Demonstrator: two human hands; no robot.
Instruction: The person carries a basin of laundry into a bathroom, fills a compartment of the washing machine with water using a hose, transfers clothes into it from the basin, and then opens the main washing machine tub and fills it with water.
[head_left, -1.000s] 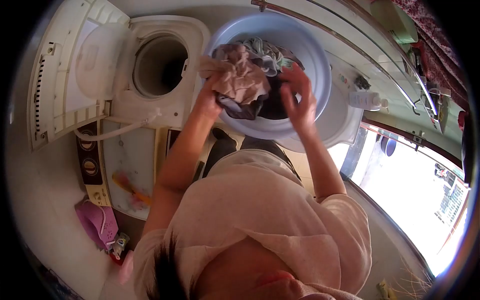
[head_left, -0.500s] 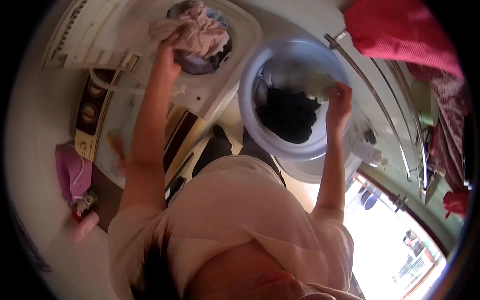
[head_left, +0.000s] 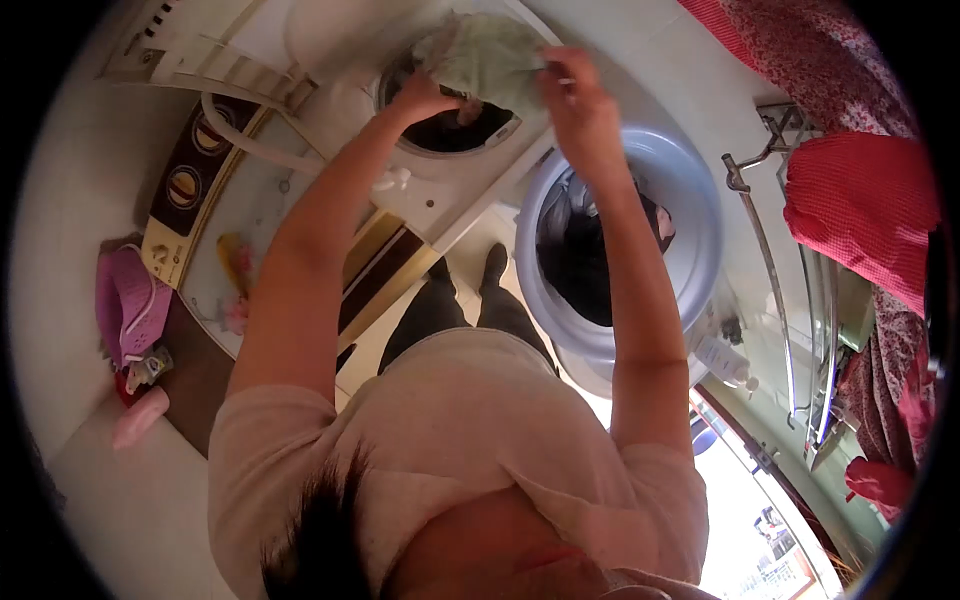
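Observation:
My right hand grips the edge of a pale green cloth, held stretched over the round opening of a white washing machine tub. At the left rim of that opening is my left hand, its thumb stretched out and apart from the fingers, which the green cloth partly covers. A bit of pinkish cloth shows beside the thumb. Below my right forearm stands a light blue basin with dark clothes inside.
A control panel with knobs and a pale hose lie left of the tub. A purple basket sits at far left. On the right are metal rails, red cloths and a white bottle.
My right hand has lifted the green cloth from the basin across to the tub opening. The bundled pink cloth has gone down into the tub, mostly out of sight.

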